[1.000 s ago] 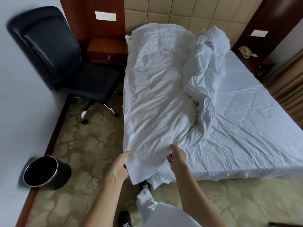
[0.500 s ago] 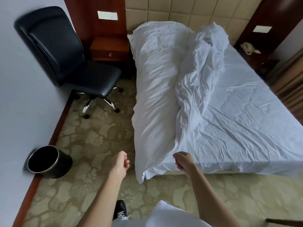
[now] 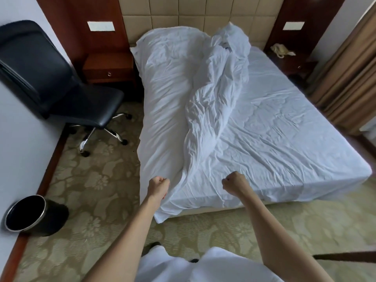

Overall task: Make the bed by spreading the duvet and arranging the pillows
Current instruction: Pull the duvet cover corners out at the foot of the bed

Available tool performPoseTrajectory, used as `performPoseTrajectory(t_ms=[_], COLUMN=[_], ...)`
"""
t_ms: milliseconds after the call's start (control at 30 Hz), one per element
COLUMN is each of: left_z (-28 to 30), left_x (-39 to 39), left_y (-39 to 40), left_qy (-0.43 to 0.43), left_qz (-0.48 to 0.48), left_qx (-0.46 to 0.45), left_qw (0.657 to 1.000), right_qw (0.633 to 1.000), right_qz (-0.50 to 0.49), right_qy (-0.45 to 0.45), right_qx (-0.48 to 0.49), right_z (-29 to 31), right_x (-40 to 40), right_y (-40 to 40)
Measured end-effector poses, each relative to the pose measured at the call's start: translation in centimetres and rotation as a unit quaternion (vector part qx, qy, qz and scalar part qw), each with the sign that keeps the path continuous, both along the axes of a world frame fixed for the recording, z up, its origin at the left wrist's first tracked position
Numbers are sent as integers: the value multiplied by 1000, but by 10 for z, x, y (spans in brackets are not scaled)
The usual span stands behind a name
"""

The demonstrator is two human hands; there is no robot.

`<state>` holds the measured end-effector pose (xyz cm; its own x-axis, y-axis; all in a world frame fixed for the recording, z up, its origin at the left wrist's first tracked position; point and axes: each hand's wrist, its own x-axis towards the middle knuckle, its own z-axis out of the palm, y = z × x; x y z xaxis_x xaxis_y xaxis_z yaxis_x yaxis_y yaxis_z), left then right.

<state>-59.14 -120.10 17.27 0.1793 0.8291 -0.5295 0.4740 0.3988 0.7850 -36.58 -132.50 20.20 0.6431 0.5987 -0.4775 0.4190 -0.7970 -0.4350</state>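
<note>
A white duvet [image 3: 171, 94] lies lengthwise on the left half of the bed [image 3: 295, 139], with a crumpled ridge running down its middle. Its lower end hangs over the bed's near left corner. My left hand [image 3: 159, 187] is fisted on the duvet's edge at that corner. My right hand [image 3: 234, 183] is fisted further right, with the fabric pulled flat between the two hands. The right half of the bed shows the bare white sheet. I cannot make out any pillow; the duvet is heaped against the padded headboard [image 3: 193, 15].
A black office chair [image 3: 61, 92] stands left of the bed beside a wooden nightstand [image 3: 108, 68]. A black waste bin [image 3: 30, 215] sits by the left wall. A second nightstand [image 3: 293, 64] and brown curtains [image 3: 350, 78] are on the right. Patterned carpet covers the floor.
My hands have moved apart along the foot of the bed, the right one going right, and the duvet's lower edge is now stretched wider between them.
</note>
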Motion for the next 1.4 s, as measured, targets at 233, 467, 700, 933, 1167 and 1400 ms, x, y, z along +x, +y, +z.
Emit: performPoseTrajectory(t_ms=[233, 467, 700, 933, 1167, 1400], left_z=[8, 4, -27, -56, -108, -171], left_x=[57, 114, 192, 257, 304, 357], left_y=[7, 43, 114, 195, 269, 298], left_qy=[6, 1, -46, 18, 201, 183], left_qz=[-62, -73, -25, -38, -41, -151], left_qx=[19, -8, -61, -54, 41, -100], left_qw=[998, 997, 997, 998, 978, 966], right_qw=[999, 998, 999, 996, 991, 986], right_qz=[12, 15, 1, 64, 97, 94], right_qy=[-41, -55, -35, -53, -64, -85], right_qx=[3, 23, 35, -29, -64, -111], right_z=[19, 22, 0, -25, -50, -75], right_x=[42, 98, 161, 226, 267, 309], right_y=[1, 34, 95, 189, 271, 294])
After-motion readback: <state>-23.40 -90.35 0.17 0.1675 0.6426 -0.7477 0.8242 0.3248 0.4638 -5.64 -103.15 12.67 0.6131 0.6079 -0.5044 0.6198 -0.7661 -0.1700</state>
